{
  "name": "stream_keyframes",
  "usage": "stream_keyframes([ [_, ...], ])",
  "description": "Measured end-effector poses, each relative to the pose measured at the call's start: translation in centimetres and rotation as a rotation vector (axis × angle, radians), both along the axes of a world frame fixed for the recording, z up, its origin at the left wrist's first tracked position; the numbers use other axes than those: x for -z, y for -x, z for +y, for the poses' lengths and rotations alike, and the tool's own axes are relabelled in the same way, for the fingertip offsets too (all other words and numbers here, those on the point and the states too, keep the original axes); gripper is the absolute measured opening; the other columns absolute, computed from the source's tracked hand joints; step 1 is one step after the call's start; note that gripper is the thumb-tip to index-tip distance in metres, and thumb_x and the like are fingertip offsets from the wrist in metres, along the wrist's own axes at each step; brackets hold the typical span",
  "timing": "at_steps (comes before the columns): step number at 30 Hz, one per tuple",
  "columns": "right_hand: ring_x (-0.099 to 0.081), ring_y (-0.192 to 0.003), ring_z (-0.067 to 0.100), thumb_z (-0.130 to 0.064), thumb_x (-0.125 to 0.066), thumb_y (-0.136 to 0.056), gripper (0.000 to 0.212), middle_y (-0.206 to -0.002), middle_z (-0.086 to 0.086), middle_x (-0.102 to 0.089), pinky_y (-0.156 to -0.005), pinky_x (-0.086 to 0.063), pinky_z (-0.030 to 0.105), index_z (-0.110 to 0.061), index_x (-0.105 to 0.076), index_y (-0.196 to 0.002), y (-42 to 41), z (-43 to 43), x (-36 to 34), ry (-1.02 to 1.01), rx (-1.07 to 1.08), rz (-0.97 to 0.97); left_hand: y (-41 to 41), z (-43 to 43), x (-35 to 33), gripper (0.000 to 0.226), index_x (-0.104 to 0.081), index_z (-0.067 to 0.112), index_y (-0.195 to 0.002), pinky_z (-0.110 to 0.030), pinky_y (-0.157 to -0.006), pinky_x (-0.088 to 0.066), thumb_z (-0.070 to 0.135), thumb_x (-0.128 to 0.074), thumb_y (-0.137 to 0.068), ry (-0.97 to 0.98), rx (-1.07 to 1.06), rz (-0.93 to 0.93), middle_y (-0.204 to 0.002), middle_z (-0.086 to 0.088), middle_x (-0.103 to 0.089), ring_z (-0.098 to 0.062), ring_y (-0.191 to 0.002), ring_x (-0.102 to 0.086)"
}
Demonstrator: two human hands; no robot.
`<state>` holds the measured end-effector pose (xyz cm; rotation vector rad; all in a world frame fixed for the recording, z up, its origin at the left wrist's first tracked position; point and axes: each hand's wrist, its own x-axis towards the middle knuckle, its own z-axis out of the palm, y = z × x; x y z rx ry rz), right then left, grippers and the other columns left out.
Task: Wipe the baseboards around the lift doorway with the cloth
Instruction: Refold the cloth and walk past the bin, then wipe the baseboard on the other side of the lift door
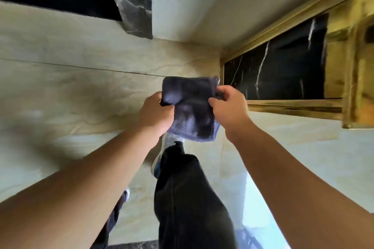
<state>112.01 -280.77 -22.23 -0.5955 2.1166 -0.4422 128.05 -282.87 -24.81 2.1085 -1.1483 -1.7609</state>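
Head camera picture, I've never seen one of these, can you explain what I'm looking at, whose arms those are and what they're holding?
There is no machine here. The single picture comes from a camera worn on a person's head, looking forward and down, so the two bare arms are the wearer's own. The left hand and right hand each pinch an edge of a folded dark blue cloth, holding it up between them. Below it are the wearer's dark trouser leg and a shoe on a pale glossy floor. To the right is a black marble panel in a gold frame.
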Motion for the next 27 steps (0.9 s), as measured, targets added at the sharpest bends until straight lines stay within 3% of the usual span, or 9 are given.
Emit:
stream_keyframes([
  [3,-0.067,-0.095,0.026,-0.008,-0.062,-0.079,0.026,-0.097,0.002,-0.073,-0.087,-0.055,0.039,-0.024,-0.067,-0.099,0.6,-2.1,13.0,0.027,-0.023,0.121,0.5,-2.6,12.3,0.018,-0.066,0.011,-0.098,-0.050,-0.086,-0.055,0.013,-0.058,-0.082,0.073,0.078,-0.040,-0.095,-0.014,-0.072,-0.035,-0.094,-0.067],
  [7,-0.059,-0.079,0.011,-0.010,-0.061,-0.082,0.029,-0.087,-0.012,-0.065,-0.057,-0.036,0.006,-0.025,-0.063,-0.106,3.6,-7.3,24.9,0.143,0.006,0.263,3.1,-8.2,24.7,0.020,-0.065,0.009,-0.098,-0.048,-0.082,-0.055,0.015,-0.057,-0.080,0.144,0.178,-0.006,-0.090,-0.014,-0.068,-0.039,-0.097,-0.066],
  [9,-0.059,-0.092,0.021,-0.012,-0.059,-0.087,0.038,-0.107,-0.001,-0.066,-0.069,-0.038,0.013,-0.019,-0.057,-0.124,4.9,-8.7,29.6,0.186,-0.082,0.421,4.6,-10.5,30.0,0.016,-0.063,0.010,-0.098,-0.045,-0.077,-0.052,0.012,-0.056,-0.085,0.192,0.243,-0.007,-0.091,-0.014,-0.066,-0.038,-0.098,-0.066],
  [10,-0.057,-0.107,0.028,-0.016,-0.057,-0.090,0.046,-0.125,0.007,-0.061,-0.083,-0.042,0.025,-0.016,-0.050,-0.135,5.3,-10.0,32.9,0.195,-0.148,0.541,5.0,-12.4,32.8,0.015,-0.063,0.014,-0.099,-0.041,-0.075,-0.050,0.013,-0.055,-0.086,0.261,0.294,-0.037,-0.095,-0.012,-0.068,-0.034,-0.098,-0.066],
  [12,-0.043,-0.133,0.034,-0.032,-0.051,-0.096,0.060,-0.154,0.012,-0.037,-0.100,-0.041,0.042,-0.019,-0.031,-0.151,4.9,-9.8,35.9,0.091,-0.370,0.636,4.2,-12.9,34.7,0.018,-0.064,0.019,-0.102,-0.032,-0.073,-0.048,0.018,-0.052,-0.088,0.406,0.437,-0.135,-0.103,-0.005,-0.072,-0.025,-0.093,-0.065],
  [15,-0.009,-0.152,0.029,-0.053,-0.033,-0.100,0.069,-0.167,0.009,-0.005,-0.120,-0.017,0.046,-0.025,-0.010,-0.158,3.7,-10.2,42.4,0.039,-0.829,0.667,2.1,-14.0,38.5,0.017,-0.066,0.017,-0.097,-0.042,-0.073,-0.051,0.020,-0.050,-0.090,0.715,0.699,-0.158,-0.093,-0.004,-0.071,-0.030,-0.085,-0.064],
  [17,0.001,-0.153,0.028,-0.060,-0.025,-0.097,0.074,-0.167,0.009,0.003,-0.122,-0.005,0.049,-0.023,-0.003,-0.158,2.9,-10.1,45.1,0.033,-0.904,0.716,0.1,-14.4,39.4,0.016,-0.065,0.017,-0.097,-0.043,-0.073,-0.049,0.022,-0.051,-0.092,0.873,0.839,-0.235,-0.093,-0.005,-0.067,-0.032,-0.086,-0.060],
  [22,0.006,-0.153,0.027,-0.058,-0.014,-0.096,0.075,-0.167,0.009,0.004,-0.121,0.003,0.049,-0.019,0.001,-0.157,4.0,-11.1,47.3,0.025,-0.570,0.803,-9.7,-16.4,41.5,0.046,-0.057,0.004,-0.122,-0.055,-0.087,-0.041,0.033,-0.061,-0.086,1.128,0.908,-0.588,-0.132,-0.023,-0.050,-0.044,-0.113,-0.044],
  [27,0.008,-0.151,0.039,-0.041,-0.028,-0.099,0.072,-0.164,0.023,0.005,-0.122,0.006,0.049,-0.008,-0.001,-0.158,0.3,-14.9,45.8,-0.187,0.011,0.685,-18.9,-17.4,43.4,0.075,-0.037,0.005,-0.139,-0.065,-0.098,-0.037,0.056,-0.038,-0.085,0.863,0.678,-0.671,-0.149,-0.030,-0.032,-0.056,-0.128,-0.036],
])
